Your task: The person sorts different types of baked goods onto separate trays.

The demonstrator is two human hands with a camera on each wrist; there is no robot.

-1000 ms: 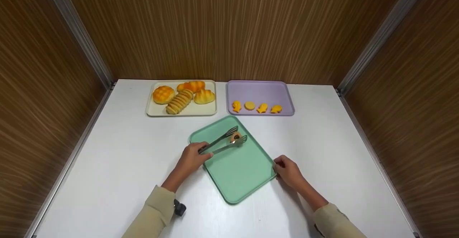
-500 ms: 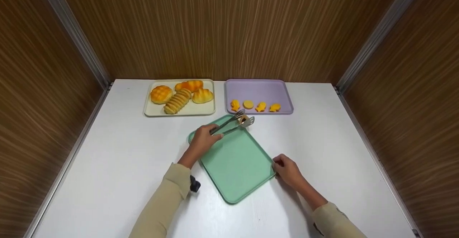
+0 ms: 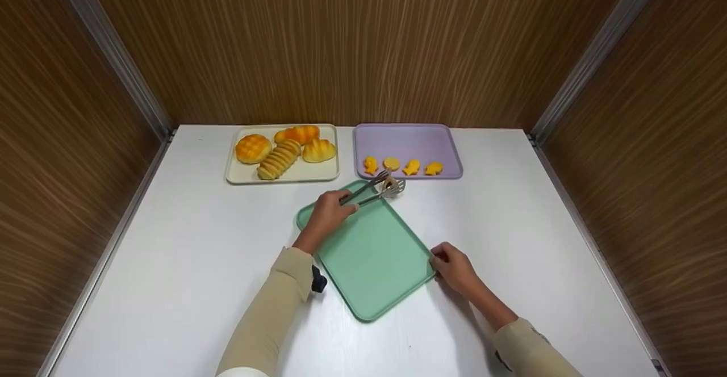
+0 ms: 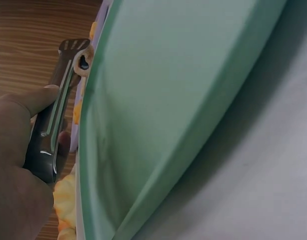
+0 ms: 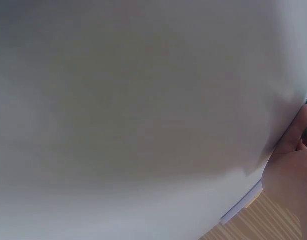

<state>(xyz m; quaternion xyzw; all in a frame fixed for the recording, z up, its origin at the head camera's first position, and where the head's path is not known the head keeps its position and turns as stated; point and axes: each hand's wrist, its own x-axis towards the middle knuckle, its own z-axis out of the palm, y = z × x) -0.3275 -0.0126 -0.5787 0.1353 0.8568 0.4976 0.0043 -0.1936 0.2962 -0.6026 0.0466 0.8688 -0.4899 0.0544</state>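
Note:
My left hand [image 3: 330, 209] grips a pair of metal tongs [image 4: 41, 150] by the handle. Between the tong tips is a small round cookie [image 3: 389, 183] with a dark centre, ring-like in the left wrist view. The tips are over the far corner of the green tray [image 3: 375, 258], near the front rim of the purple tray [image 3: 406, 141]. With thumb and fingers, my right hand [image 3: 457, 269] pinches the green tray's right corner. The green tray lies turned at an angle on the white table. In the right wrist view, only a sliver of it shows.
Along the purple tray's front sit several yellow cookies: fish-shaped ones [image 3: 411, 167] and one round cookie [image 3: 391, 163]. Left of it, a cream tray [image 3: 315, 170] holds a round bun [image 3: 253, 149], a ridged loaf [image 3: 279, 160] and other breads. Wood-patterned panels [image 3: 341, 47] enclose the table's back and sides.
My left hand has moved forward and right, carrying the cookie in the tongs from above the green tray towards the purple tray. My right hand stays at the green tray's corner.

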